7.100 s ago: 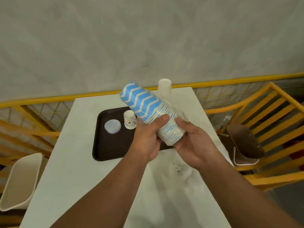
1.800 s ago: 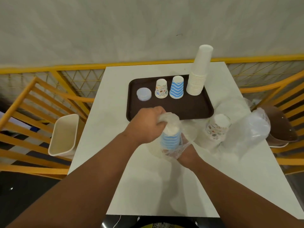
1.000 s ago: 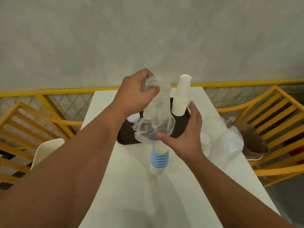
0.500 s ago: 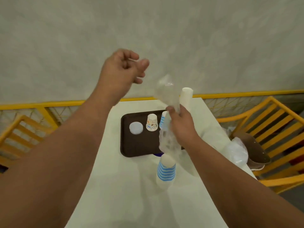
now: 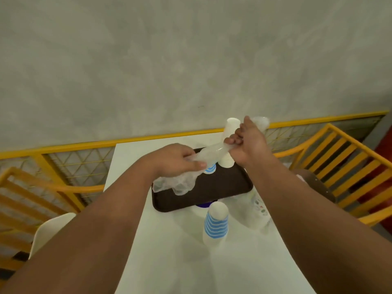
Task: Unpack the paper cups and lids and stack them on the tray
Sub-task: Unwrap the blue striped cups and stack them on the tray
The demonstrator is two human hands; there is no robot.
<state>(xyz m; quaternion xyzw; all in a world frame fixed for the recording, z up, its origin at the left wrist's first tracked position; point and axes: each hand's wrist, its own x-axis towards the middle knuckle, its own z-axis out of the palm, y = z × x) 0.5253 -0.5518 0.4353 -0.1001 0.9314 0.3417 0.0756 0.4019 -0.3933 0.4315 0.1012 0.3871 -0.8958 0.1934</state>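
- Nearest on the white table (image 5: 161,251), a stack of blue-striped paper cups (image 5: 216,224) is standing upside down, just short of the tray's near edge and apart from both hands.
- Just to its right, a second stack of cups with a coloured print (image 5: 257,211) is sitting inside clear wrapping, partly hidden behind the right forearm.
- The dark brown tray (image 5: 214,187) is lying further back on the table, with much of its near half bare.
- The left hand (image 5: 176,160) is hovering over the tray's left part, its fingers curling round one end of an empty clear plastic bag (image 5: 210,152); the bag's loose, crumpled tail is hanging below the palm.
- The right hand (image 5: 247,143) is raised above the tray's far right corner, fingers closing in a fist round the bag's other end, so the plastic is stretching taut between the two hands.
- On the tray behind the bag, a single blue-striped cup (image 5: 210,169) is peeking out beside the left thumb.
- A tall stack of plain white cups (image 5: 229,145) is standing at the far right corner of the tray, partly covered by the right hand.
- Yellow railings (image 5: 63,149) are running along the table's far side.
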